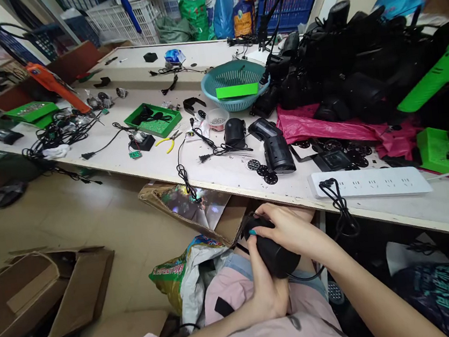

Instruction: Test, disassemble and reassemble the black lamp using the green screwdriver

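Note:
I hold a black cylindrical lamp housing [275, 257] in my lap, below the table's front edge. My left hand [265, 288] cups it from underneath and the left side. My right hand [290, 228] lies over its top, fingers curled around the upper end. A thin black cable [306, 276] runs from the housing toward the right. Two similar black housings [277, 151] and a black cylinder [235, 132] rest on the white table [217, 172] just beyond my hands.
A white power strip [372, 183] with a plugged cable lies at the table edge on the right. A teal basket [234, 83], green tray [154, 121], yellow pliers [168, 141], pink bag [325, 127] and a heap of black parts [358, 61] crowd the table. Cardboard boxes [40, 297] sit on the floor.

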### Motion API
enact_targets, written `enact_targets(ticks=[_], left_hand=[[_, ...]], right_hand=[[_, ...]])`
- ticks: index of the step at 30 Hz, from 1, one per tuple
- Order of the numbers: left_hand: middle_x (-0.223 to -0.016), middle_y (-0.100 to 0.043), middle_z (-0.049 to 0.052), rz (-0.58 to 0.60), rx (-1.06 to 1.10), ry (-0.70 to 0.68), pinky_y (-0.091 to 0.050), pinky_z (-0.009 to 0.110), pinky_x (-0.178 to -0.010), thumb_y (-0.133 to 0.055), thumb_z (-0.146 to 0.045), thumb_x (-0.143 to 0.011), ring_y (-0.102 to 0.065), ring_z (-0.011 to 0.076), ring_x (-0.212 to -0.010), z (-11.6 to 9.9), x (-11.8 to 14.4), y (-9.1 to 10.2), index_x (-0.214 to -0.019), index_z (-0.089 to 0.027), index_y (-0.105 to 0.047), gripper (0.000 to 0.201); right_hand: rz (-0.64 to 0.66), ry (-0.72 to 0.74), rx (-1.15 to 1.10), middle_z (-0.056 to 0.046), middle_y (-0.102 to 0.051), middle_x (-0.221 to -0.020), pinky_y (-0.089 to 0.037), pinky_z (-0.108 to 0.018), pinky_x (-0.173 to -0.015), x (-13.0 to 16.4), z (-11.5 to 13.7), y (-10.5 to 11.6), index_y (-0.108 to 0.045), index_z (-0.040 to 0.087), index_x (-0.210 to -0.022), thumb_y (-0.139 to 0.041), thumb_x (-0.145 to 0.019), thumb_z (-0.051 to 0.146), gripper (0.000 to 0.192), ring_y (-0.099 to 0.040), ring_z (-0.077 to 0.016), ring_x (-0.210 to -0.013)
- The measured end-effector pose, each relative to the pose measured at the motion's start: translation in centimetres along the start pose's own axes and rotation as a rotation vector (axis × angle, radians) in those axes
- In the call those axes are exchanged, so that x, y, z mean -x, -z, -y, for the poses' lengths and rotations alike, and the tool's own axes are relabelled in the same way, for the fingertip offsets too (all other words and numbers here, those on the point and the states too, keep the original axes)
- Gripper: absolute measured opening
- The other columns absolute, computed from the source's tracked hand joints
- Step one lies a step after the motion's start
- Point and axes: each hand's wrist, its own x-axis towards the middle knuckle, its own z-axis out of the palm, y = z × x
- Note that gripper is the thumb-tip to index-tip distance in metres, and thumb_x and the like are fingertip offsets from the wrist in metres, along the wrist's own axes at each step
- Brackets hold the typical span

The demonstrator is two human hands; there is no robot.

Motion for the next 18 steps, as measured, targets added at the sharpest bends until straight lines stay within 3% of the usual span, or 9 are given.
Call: enact_targets(ticks=[5,12,18], left_hand=[[-0.103,-0.078,0.011,0.061,-0.033,0.024,-0.061,0.033,-0.086,-0.051,-0.045,-0.099,-0.075,0.0208,-0.086,0.3,0.2,0.6,-0.121,-0.012,-0.069,0.043],[-0.114,-0.076,0.012,0.119,-0.042,0.031,-0.061,0.03,-0.086,-0.051,-0.048,-0.098,-0.075,0.0203,-0.095,0.8,0.9,1.2,-0.12,-0.014,-0.069,0.044],[-0.108,-0.077,0.012,0.131,-0.047,0.028,-0.061,0.028,-0.084,-0.05,-0.048,-0.098,-0.075,0.0195,-0.088,0.6,1.6,1.4,-0.117,-0.012,-0.07,0.045]], right_hand=[[-0.01,0.001,0.009,-0.011,-0.067,-0.122,-0.043,-0.032,-0.1,0.7,0.2,0.2,-0.061,0.014,-0.119,-0.065,-0.089,0.029,0.034,-0.059,-0.0243,-0.119],[-0.018,-0.027,0.007,-0.009,-0.068,-0.121,-0.044,-0.036,-0.099,1.8,1.0,0.5,-0.061,0.018,-0.113,-0.065,-0.088,0.029,0.028,-0.06,-0.025,-0.117],[-0.02,-0.02,-0.01,-0.01,-0.068,-0.121,-0.044,-0.035,-0.101,2.4,1.1,0.2,-0.06,0.017,-0.114,-0.065,-0.088,0.028,0.029,-0.06,-0.0239,-0.118]])
